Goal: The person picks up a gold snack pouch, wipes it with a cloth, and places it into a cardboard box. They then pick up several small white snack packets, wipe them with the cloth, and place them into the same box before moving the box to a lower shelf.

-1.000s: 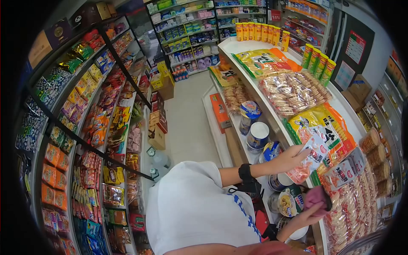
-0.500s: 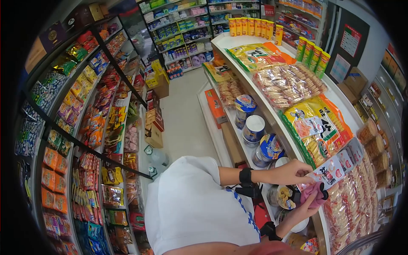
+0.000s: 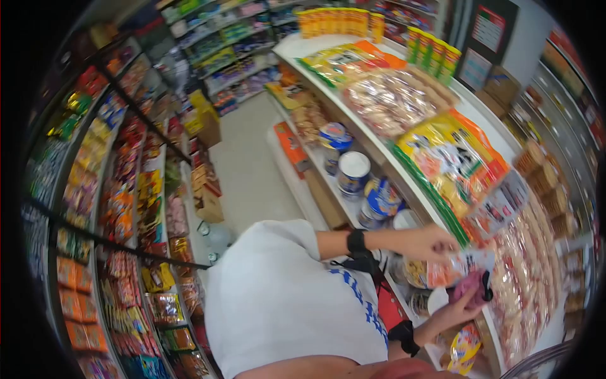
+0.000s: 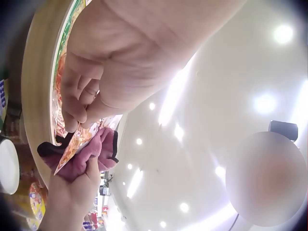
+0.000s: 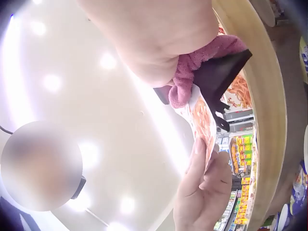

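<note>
My left hand (image 3: 429,243) pinches the edge of a flat snack packet (image 3: 447,270) printed with orange-red food. Below it, my right hand (image 3: 461,311) grips a purple-pink cloth (image 3: 466,292) with a black part. In the left wrist view the cloth (image 4: 103,147) lies against the packet (image 4: 77,147), near its lower end. The right wrist view shows a stiff-looking black piece (image 5: 216,77) next to the cloth (image 5: 185,72), with the packet (image 5: 201,118) stretching between both hands.
A clear tray of flat packets (image 3: 502,199) sits on the white counter beside a yellow snack bag (image 3: 451,158) and bagged crackers (image 3: 524,284). Blue-labelled tubs (image 3: 382,199) stand on the lower ledge. Full snack shelves (image 3: 136,189) line the other side of the aisle (image 3: 252,158).
The packet in my left hand moved from over the yellow bag down toward my body, to the cloth in my right hand. The head view shifted too.
</note>
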Motion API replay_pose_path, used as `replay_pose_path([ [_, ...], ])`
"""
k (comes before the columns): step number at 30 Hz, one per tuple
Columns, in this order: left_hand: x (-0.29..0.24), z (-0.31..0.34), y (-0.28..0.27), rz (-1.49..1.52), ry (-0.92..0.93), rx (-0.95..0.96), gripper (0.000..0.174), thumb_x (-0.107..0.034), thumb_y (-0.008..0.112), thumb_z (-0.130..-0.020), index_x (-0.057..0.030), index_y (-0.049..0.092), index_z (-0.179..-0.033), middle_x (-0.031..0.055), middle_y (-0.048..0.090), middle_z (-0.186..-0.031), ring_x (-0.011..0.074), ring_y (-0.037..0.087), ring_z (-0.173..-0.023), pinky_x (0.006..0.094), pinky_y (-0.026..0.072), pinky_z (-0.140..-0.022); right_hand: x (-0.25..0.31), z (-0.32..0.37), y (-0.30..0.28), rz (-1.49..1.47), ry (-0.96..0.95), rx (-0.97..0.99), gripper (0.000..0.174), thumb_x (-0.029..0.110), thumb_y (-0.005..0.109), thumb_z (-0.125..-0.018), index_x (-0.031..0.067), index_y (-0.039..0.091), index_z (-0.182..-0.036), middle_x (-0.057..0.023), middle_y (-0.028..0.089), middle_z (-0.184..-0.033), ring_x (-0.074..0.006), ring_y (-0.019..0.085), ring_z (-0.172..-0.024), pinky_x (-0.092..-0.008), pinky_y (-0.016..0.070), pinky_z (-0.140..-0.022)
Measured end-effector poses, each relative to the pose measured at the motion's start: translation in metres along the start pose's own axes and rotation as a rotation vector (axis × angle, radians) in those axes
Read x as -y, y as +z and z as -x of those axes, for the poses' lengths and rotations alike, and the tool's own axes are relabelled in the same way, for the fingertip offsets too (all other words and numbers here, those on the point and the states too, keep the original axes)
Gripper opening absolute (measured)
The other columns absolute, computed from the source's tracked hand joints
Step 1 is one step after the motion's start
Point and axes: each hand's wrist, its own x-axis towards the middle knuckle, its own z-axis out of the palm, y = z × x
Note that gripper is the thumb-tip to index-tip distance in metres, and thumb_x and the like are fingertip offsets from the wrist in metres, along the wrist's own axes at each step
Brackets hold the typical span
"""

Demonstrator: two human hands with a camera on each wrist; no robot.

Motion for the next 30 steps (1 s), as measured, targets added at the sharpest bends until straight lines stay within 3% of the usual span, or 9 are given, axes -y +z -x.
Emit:
replay_pose_path([
  [4,-0.005,-0.015,-0.035,0.066,-0.232,-0.294,0.041,-0.021,0.072,-0.092,-0.0011,0.058,-0.125,0.0011,0.063,-0.085,0.0056,0.060,-0.074,0.0233,0.0497,-0.063,0.006,0.002,-0.012,0.075,0.050,-0.121,0.040,0.017,0.068,-0.095,-0.0020,0.055,-0.128,-0.0102,0.062,-0.122,-0.0148,0.059,-0.105,-0.0276,0.0486,-0.089],
  [11,0.048,-0.066,-0.095,-0.252,0.029,-0.660,0.038,-0.016,0.073,-0.089,0.0067,0.062,-0.118,0.0036,0.063,-0.067,0.0046,0.053,-0.059,0.0220,0.0427,-0.053,0.003,0.008,-0.029,0.010,-0.025,-0.156,0.045,0.013,0.066,-0.096,-0.0020,0.049,-0.134,-0.0104,0.058,-0.126,-0.0165,0.055,-0.113,-0.0291,0.0432,-0.099],
  [13,0.057,-0.074,-0.111,-0.500,-0.170,-0.567,0.044,-0.016,0.075,-0.086,0.0044,0.061,-0.123,0.0067,0.065,-0.081,0.0111,0.061,-0.072,0.0268,0.0477,-0.064,0.010,0.009,-0.028,-0.003,-0.010,-0.170,0.043,0.014,0.066,-0.096,-0.0016,0.050,-0.133,-0.0098,0.058,-0.125,-0.0164,0.056,-0.112,-0.0285,0.0431,-0.098],
  [16,0.092,-0.075,-0.124,-1.108,0.084,-0.682,0.046,-0.017,0.076,-0.082,0.0035,0.062,-0.121,0.0147,0.062,-0.094,0.0263,0.062,-0.091,0.0397,0.0492,-0.082,0.005,0.015,-0.037,0.002,0.024,-0.209,0.044,0.016,0.065,-0.097,-0.0021,0.050,-0.134,-0.0104,0.058,-0.126,-0.0170,0.055,-0.114,-0.0289,0.0423,-0.099],
  [19,0.080,-0.077,-0.109,-1.150,0.153,-0.873,0.044,-0.016,0.075,-0.080,0.0041,0.064,-0.117,0.0177,0.058,-0.102,0.0372,0.055,-0.106,0.0495,0.0417,-0.097,0.008,0.019,-0.047,0.016,0.011,-0.243,0.045,0.016,0.065,-0.097,-0.0026,0.049,-0.135,-0.0106,0.058,-0.127,-0.0169,0.055,-0.115,-0.0290,0.0415,-0.100],
  [20,0.070,-0.081,-0.102,-1.206,0.196,-0.849,0.040,-0.015,0.076,-0.082,0.0029,0.065,-0.116,0.0153,0.060,-0.105,0.0294,0.060,-0.098,0.0430,0.0489,-0.089,0.007,0.019,-0.051,0.013,0.025,-0.248,0.046,0.018,0.064,-0.097,-0.0026,0.048,-0.136,-0.0101,0.057,-0.129,-0.0167,0.054,-0.116,-0.0293,0.0410,-0.101],
  [23,0.045,-0.100,-0.073,-0.366,0.161,-0.440,0.043,-0.016,0.076,-0.084,0.0021,0.062,-0.120,0.0130,0.058,-0.117,0.0228,0.061,-0.102,0.0340,0.0529,-0.076,0.000,0.022,-0.057,-0.099,0.099,-0.301,0.047,0.020,0.064,-0.098,-0.0018,0.047,-0.137,-0.0100,0.055,-0.132,-0.0165,0.053,-0.118,-0.0297,0.0407,-0.102],
  [24,0.042,-0.110,-0.061,-0.381,0.243,-0.376,0.042,-0.014,0.077,-0.084,-0.0009,0.062,-0.121,0.0095,0.061,-0.114,0.0161,0.063,-0.094,0.0263,0.0517,-0.065,-0.004,0.021,-0.058,-0.127,0.079,-0.285,0.048,0.023,0.062,-0.100,-0.0011,0.047,-0.138,-0.0099,0.054,-0.134,-0.0162,0.052,-0.120,-0.0295,0.0405,-0.102],
  [30,0.027,-0.145,-0.017,-0.504,0.402,-0.416,0.042,-0.010,0.078,-0.082,-0.0006,0.063,-0.120,0.0086,0.064,-0.095,0.0153,0.060,-0.077,0.0262,0.0483,-0.065,-0.004,0.029,-0.056,-0.091,0.065,-0.192,0.043,0.025,0.059,-0.101,0.0015,0.048,-0.136,-0.0074,0.054,-0.132,-0.0144,0.053,-0.119,-0.0285,0.0420,-0.100],
])
